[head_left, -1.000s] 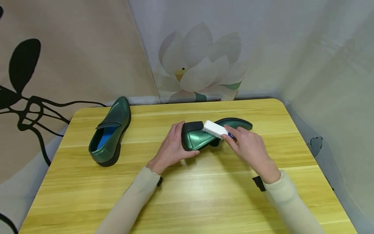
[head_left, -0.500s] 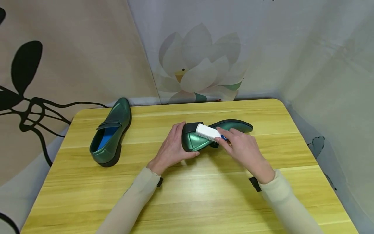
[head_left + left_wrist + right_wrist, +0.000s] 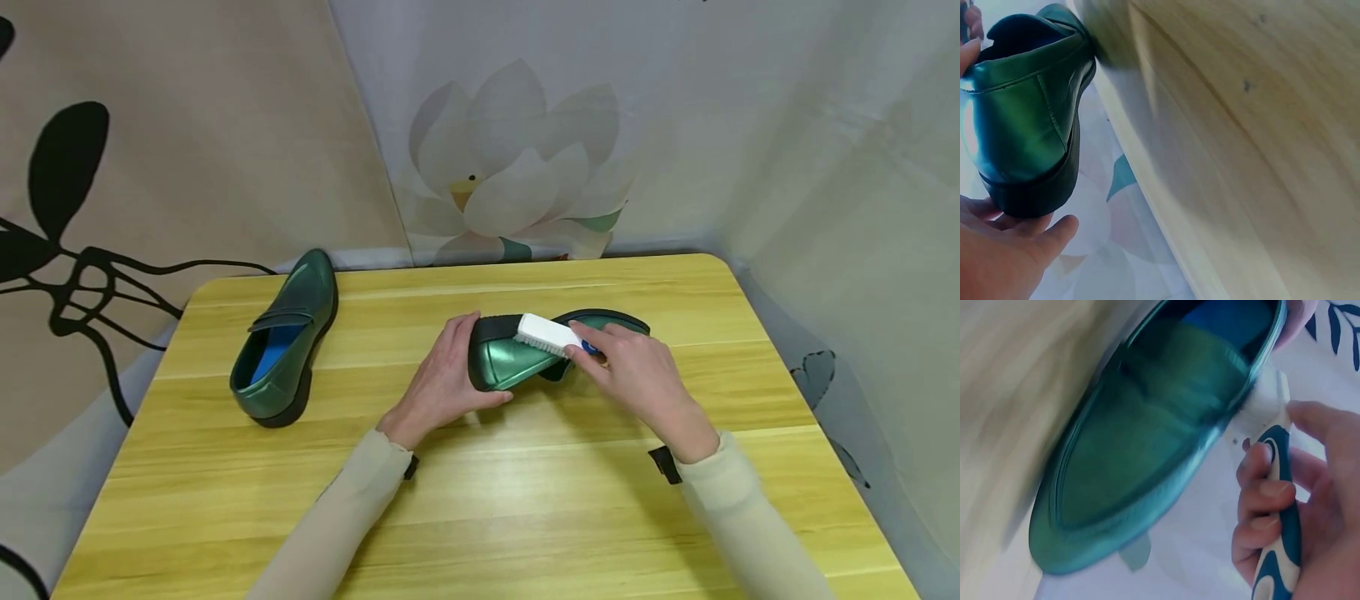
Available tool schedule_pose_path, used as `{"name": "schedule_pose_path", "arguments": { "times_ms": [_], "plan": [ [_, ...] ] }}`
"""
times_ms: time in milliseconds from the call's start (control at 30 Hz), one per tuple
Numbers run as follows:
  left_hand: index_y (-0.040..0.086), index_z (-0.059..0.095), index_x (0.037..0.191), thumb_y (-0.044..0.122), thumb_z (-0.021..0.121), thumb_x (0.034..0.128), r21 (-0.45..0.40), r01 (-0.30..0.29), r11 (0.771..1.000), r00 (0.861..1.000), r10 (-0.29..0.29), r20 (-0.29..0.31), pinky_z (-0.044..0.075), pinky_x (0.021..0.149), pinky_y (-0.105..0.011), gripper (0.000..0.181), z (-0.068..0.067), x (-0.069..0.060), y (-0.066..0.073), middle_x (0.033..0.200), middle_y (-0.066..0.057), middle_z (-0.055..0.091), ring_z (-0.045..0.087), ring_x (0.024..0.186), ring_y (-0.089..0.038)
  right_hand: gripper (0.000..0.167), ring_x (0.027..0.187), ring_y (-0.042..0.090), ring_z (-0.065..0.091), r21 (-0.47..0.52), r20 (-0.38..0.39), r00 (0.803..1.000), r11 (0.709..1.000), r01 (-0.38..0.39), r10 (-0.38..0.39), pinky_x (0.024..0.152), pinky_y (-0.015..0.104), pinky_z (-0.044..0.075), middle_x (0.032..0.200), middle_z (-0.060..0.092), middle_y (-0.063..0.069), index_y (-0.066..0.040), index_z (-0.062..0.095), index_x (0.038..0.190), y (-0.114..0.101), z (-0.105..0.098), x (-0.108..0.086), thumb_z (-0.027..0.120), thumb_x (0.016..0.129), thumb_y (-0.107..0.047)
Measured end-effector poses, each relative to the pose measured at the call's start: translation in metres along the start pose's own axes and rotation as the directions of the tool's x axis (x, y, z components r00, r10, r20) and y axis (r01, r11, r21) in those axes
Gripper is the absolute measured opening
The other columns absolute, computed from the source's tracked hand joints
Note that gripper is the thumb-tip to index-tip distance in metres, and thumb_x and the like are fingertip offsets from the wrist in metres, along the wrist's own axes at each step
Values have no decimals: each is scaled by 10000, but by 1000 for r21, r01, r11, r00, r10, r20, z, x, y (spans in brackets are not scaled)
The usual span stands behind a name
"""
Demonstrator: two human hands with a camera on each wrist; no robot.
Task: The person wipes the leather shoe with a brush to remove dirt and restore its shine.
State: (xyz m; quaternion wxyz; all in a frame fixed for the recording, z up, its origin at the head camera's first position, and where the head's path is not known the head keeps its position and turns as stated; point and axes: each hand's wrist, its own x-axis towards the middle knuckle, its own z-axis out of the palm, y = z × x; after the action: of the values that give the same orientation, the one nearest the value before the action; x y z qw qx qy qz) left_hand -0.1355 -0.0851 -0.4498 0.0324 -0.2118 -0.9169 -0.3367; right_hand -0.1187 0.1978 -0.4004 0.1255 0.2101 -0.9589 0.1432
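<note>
My L hand (image 3: 442,375) grips the heel end of a green shoe (image 3: 510,362), mid table (image 3: 525,508) toward the far edge, tipped on its side w/ the sole facing far & toe to the right. Can't tell if it touches the wood; some L fingertips are hidden behind the heel. My R hand (image 3: 645,375) has fingers wrapped round a brush (image 3: 546,333), bristles at the shoe's side, most of the blue-&-white handle hidden in my grip from above. R wrist view: brush head's blurry, partly blocked by the shoe. L wrist view: fingers cut off at the left edge. The other shoe (image 3: 296,346) stands upright, far left, blue lining partly visible
</note>
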Motion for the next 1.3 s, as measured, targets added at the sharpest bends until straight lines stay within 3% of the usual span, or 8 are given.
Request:
{"name": "schedule_pose_path", "arguments": {
  "times_ms": [200,367,567,767,867,1133,1300],
  "plan": [
    [10,320,1578,489,957,673,5,-21,1000,1000,21,-11,471,1079,-495,1206,-1,-1,-2,1513,-173,412,483,1311,-319,430,500,200,461,-84,7,995,992,-95,96,415,346,365,757,633,66,-135,739,1308,22,-9,0,670,992,-418],
    [22,311,1582,486,955,678,3,-19,1000,1000,19,-4,470,1079,-494,1203,-2,-1,-2,1513,-176,407,481,1307,-320,420,511,205,447,-96,18,988,984,-151,154,416,338,338,745,626,65,-143,737,1310,31,-13,0,650,997,-410],
    [26,310,1582,470,960,682,1,-11,1000,1000,11,-2,459,1092,-495,1196,-2,0,0,1524,-176,400,470,1319,-319,407,584,212,520,-7,-17,996,996,-86,86,472,374,421,846,713,89,-142,753,1284,15,-2,5,698,973,-398],
    [1,314,1575,468,958,689,-1,-15,1000,1000,15,-2,458,1093,-498,1190,-1,2,0,1527,-187,396,471,1315,-322,415,566,189,512,46,-81,997,999,0,4,476,337,422,762,655,63,-127,746,1295,-15,13,17,690,990,-403],
    [-1,316,1573,467,956,694,-8,-13,1000,1000,13,10,459,1091,-496,1184,0,2,-1,1529,-188,397,478,1306,-320,419,542,173,497,48,-90,996,999,7,-3,453,313,398,749,640,51,-130,741,1305,-21,16,19,688,992,-402],
    [20,310,1583,490,960,673,6,-8,1000,1000,7,7,449,1103,-480,1213,0,1,-3,1530,-171,405,472,1328,-312,405,605,248,581,-41,-45,992,992,-118,117,465,389,440,833,715,88,-154,755,1280,1,5,12,660,996,-426],
    [19,320,1577,471,970,665,-1,-21,1000,1000,21,0,450,1100,-492,1207,0,0,-3,1519,-173,414,474,1320,-319,419,534,251,518,-82,4,977,974,-213,214,410,379,385,901,727,166,-144,737,1305,19,-8,5,630,1012,-424]
  ]
}}
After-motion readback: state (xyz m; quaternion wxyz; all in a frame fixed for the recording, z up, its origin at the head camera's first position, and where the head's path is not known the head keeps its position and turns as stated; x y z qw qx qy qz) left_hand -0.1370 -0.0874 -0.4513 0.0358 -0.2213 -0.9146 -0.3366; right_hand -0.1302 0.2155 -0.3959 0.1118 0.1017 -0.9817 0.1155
